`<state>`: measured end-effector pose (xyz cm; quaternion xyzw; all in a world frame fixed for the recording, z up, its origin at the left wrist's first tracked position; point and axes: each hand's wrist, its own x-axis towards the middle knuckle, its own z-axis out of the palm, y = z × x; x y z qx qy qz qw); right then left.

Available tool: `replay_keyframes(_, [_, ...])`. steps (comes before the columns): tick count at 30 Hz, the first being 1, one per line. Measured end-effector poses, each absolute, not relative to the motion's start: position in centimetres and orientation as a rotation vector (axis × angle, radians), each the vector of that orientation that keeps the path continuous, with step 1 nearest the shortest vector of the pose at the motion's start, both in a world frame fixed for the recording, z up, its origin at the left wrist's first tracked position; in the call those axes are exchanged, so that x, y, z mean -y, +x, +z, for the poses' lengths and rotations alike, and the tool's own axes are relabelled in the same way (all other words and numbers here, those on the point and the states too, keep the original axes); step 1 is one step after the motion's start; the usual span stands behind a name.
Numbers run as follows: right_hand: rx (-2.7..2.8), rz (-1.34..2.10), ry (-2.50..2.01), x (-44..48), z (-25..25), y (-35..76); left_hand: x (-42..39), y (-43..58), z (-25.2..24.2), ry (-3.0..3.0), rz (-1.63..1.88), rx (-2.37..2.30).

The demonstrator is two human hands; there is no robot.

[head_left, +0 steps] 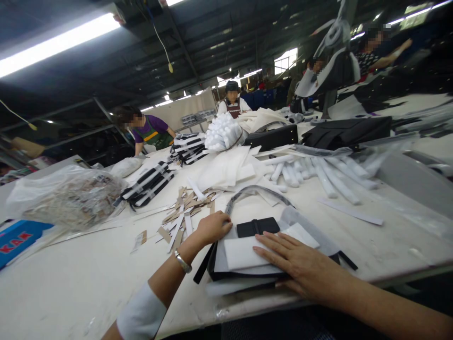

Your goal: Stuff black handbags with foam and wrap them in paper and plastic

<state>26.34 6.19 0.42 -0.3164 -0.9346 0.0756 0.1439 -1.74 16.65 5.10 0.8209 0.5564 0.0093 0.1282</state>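
Observation:
A black bag [212, 264] lies flat near the table's front edge, with white tissue over it and its wrapped handle [260, 189] arching away. On the bag rests a white foam sheet [240, 252]; a black strap piece [257, 227] lies just beyond it. My right hand [297, 259] is spread flat on the foam, fingers outstretched. My left hand [213, 228] is at the bag's upper left corner beside the handle, its fingers curled together; what they hold, if anything, is hidden.
Cardboard strips [184, 215] lie left of the bag. A filled plastic sack [78, 198] and a blue packet [21, 241] are farther left. White foam rolls [327, 177], foam sheets [226, 170] and black bags [272, 137] lie beyond. Several people stand around the tables.

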Motion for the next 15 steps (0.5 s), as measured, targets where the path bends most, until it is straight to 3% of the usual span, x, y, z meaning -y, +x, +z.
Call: replay_keyframes(15, [2.698,0.248,-0.889,-6.4,0.2,26.6,-14.7,-3.8,1.8,1.756,0.653,-1.609])
